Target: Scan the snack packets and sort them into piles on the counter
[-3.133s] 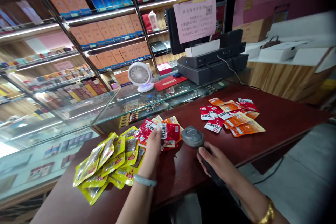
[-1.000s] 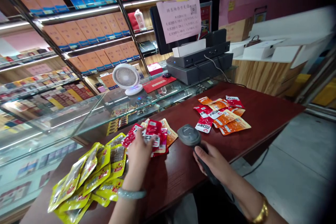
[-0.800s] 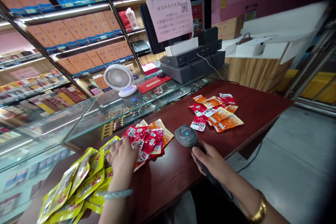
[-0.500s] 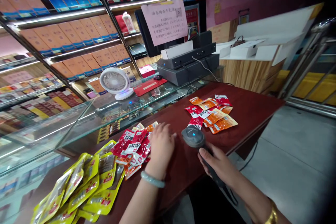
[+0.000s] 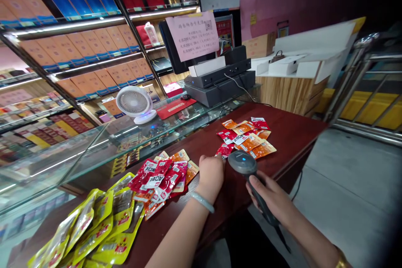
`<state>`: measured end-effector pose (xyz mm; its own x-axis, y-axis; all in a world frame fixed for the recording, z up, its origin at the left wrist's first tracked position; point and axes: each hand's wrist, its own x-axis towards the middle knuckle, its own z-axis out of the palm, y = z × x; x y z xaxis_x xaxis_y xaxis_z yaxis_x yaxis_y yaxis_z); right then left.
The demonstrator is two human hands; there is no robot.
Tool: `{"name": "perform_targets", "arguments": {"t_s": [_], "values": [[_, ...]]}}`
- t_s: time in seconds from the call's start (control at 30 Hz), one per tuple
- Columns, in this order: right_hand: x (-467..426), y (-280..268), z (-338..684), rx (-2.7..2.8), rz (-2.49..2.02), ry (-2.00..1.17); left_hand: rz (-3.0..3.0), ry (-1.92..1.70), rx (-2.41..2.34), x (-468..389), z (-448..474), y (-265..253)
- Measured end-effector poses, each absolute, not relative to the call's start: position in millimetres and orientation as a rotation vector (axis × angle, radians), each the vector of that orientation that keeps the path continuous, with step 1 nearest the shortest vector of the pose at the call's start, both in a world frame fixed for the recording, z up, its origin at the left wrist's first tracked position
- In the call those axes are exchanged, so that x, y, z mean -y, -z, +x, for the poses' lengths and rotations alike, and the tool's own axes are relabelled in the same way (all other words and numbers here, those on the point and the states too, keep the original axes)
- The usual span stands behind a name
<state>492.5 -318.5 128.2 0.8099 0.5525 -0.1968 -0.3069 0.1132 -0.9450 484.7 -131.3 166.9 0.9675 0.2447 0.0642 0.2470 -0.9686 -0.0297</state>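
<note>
From where I'm standing, the person's right hand [image 5: 272, 197] is wrapped around the handle of a dark grey scanner [image 5: 242, 162], thumb laid along the top, holding it up over the near edge of the worktop [image 5: 290, 134]. The left hand [image 5: 212, 175] stretches out at about 9 o'clock from the scanner's head, back upward, its fingertips right by a red packet [image 5: 225, 150] at the near side of the far pile [image 5: 250, 141]. The fingers curl under and out of my sight — I can't tell whether they have closed on anything. The near pile [image 5: 160, 178] lies at 10 o'clock from the scanner, with the yellow packets [image 5: 100, 228] beyond it toward 8.

To do this well, I'd pinch one packet by its edge, check that nothing slick clings beneath, and keep the printed code flat and uncovered. The scanner hand is best kept quiet, letting the packet come to it.

The scanner's long axis slants from 11 o'clock down to 5: head toward 11, handle and cable trailing toward 5. A blue light shows on top; its reading window faces away from me — hidden.
</note>
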Motion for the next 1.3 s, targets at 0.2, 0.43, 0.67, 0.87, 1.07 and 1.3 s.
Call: {"name": "perform_targets", "arguments": {"t_s": [0.2, 0.43, 0.67, 0.87, 1.07, 1.3], "values": [[309.1, -126.5, 492.2, 0.289, -1.297, -0.675, -3.332, 0.436, 1.024, 89.1, 427.5, -164.7], [285.1, -138.0, 480.5, 0.428, -1.221, -0.77, -3.755, 0.999, 1.244, 68.0, 386.3, -136.2], [271.4, -140.9, 468.1, 0.479, -1.232, -0.808, -3.497, 1.35, 1.377, 68.8, 345.6, -146.0], [267.0, -147.1, 457.4, 0.475, -1.201, -0.881, -3.202, 1.467, 0.843, 70.4, 309.4, -151.8], [254.7, -154.7, 446.7, 0.461, -1.093, -1.067, -3.087, 1.558, 0.936, 65.2, 296.4, -150.2], [245.9, -144.7, 441.8, 0.439, -0.94, -1.211, -3.003, 1.714, 1.07, 58.4, 287.4, -155.7]]}}
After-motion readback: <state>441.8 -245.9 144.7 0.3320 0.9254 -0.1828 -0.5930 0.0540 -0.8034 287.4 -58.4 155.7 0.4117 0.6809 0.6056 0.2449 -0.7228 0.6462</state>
